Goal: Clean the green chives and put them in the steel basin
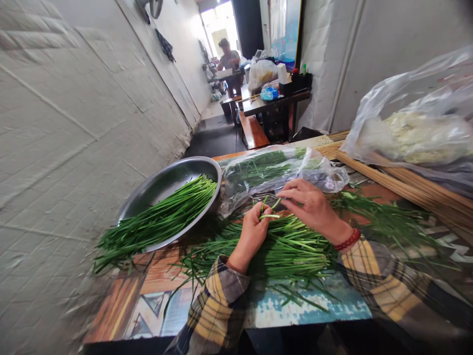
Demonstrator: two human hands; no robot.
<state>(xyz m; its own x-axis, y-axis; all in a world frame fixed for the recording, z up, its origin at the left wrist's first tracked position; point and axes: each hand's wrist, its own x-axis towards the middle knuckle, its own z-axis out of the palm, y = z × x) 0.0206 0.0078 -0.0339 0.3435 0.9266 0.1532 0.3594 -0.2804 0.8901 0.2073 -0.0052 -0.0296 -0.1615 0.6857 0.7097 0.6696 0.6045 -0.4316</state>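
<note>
A few garlic chives are pinched in my left hand, their pale ends pointing up and right. My right hand, with a red beaded bracelet at the wrist, has its fingers closed at the tip of one of these stalks. Beneath both hands a loose pile of garlic chives lies across the table. To the left, a metal bowl holds a neat bundle of chives, the leaf ends hanging over its rim. Behind my hands lies a clear plastic bag with more greens inside.
Scattered green trimmings lie to the right. Beyond them are bundled wooden sticks and a large clear bag with pale contents. A white wall runs along the left. A person is at a table farther back.
</note>
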